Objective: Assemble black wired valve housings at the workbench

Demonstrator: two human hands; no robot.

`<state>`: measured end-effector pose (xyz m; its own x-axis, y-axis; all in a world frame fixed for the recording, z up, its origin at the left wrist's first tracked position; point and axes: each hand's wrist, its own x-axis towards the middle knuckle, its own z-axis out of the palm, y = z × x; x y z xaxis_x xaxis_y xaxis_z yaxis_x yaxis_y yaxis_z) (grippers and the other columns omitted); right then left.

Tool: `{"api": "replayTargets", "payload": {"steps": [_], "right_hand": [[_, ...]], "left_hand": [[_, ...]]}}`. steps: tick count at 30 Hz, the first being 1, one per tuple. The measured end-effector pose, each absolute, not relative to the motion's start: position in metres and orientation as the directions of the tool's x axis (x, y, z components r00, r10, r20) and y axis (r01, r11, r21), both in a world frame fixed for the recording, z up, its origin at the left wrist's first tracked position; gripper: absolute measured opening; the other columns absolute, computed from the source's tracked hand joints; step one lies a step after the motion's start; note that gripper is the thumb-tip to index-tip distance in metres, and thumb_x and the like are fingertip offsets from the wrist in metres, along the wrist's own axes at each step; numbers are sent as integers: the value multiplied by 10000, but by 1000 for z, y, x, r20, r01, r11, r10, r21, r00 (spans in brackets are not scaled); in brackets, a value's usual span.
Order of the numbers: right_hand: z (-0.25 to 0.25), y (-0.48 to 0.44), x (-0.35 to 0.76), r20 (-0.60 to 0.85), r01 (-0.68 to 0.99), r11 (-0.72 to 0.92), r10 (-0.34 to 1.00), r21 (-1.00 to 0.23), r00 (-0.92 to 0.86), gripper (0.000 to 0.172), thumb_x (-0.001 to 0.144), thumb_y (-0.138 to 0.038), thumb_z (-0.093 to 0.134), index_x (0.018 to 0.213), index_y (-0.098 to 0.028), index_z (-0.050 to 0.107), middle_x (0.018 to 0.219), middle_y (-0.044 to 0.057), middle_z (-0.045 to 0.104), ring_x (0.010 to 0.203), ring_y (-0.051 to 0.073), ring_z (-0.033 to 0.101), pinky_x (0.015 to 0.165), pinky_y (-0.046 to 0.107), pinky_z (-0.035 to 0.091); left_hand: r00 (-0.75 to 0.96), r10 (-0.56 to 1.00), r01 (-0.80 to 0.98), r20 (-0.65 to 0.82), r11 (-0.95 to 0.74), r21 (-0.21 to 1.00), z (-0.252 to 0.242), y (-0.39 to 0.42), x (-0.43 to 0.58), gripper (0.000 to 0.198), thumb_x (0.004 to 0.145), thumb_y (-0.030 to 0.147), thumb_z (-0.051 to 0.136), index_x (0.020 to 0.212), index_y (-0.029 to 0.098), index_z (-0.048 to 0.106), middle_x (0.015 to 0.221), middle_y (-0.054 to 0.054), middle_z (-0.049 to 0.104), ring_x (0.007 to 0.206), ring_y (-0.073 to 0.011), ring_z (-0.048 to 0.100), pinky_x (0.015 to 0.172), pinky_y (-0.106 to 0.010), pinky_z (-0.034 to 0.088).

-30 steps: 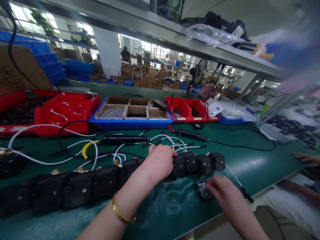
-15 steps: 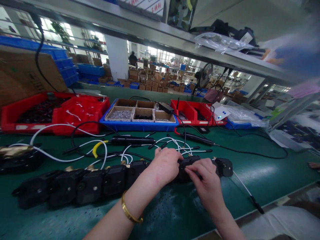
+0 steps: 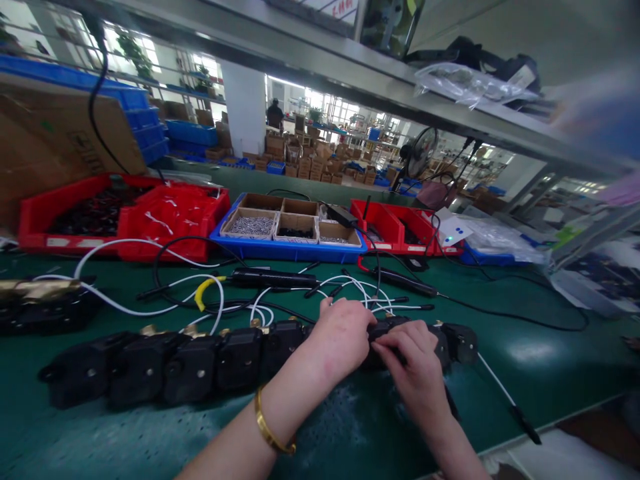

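Note:
A row of several black box-shaped housings (image 3: 193, 370) with brass fittings on top runs along the green bench. My left hand (image 3: 345, 333), with a gold bangle on its wrist, is closed on one of the black housings (image 3: 373, 360) right of the middle; its fingertips are partly hidden behind it. Against the front of that same housing, my right hand (image 3: 415, 350) pinches thumb and forefinger together. Whatever is between those fingertips is too small to make out. White cables (image 3: 363, 293) with black ends lie just behind the hands.
Behind the cables stand red bins (image 3: 173, 213) of parts and a blue tray (image 3: 295, 251) with cardboard compartments of small hardware. Two black pen-shaped tools (image 3: 275, 278) (image 3: 407, 282) lie on the bench. A metal shelf (image 3: 300, 63) crosses overhead. More brass-topped housings (image 3: 45, 303) sit at far left.
The whole scene has shifted slightly rightward in view. Both hands stay at the same housing, the right fingertips a touch closer to the left hand.

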<state>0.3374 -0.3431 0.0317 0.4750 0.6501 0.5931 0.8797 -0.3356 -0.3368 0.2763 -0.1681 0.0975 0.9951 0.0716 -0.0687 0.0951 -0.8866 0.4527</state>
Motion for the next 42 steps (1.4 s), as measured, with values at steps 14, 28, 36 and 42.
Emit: {"api": "replayTargets", "payload": {"steps": [14,28,36,42], "right_hand": [[34,-335,332,370,628,-516,519,-583,770,220,947,-371,649,771,-247,602,803,13,616,853,253,538,754,371,385],[-13,-468,353,299,738,-674,701,-18,647,172,873,-236,583,714,-271,638,673,68,620,683,277,565,622,414,396],[-3,-514,475,415,881,-428,777,-201,473,264,942,-434,502,1044,-314,714,1277,107,680,1273,295,577,1065,588,465],[-6,-460,416,379,818,-531,726,-221,574,148,884,-259,553,806,-283,676,934,114,722,947,306,671,789,458,524]], "left_hand": [[997,49,74,-66,-883,463,96,-169,274,328,878,176,571,1101,306,773,1134,-45,770,1136,-293,665,1118,-543,408],[984,143,172,-103,-904,391,111,-150,258,314,919,183,545,1106,279,778,1146,-66,756,1153,-303,652,1136,-564,380],[979,153,196,-138,-899,392,114,-155,254,335,937,183,502,1093,268,785,1132,-74,755,1152,-304,647,1144,-587,362],[980,152,191,-128,-901,389,113,-155,254,334,937,185,493,1047,278,794,1104,-62,761,1135,-292,652,1134,-557,371]]}}
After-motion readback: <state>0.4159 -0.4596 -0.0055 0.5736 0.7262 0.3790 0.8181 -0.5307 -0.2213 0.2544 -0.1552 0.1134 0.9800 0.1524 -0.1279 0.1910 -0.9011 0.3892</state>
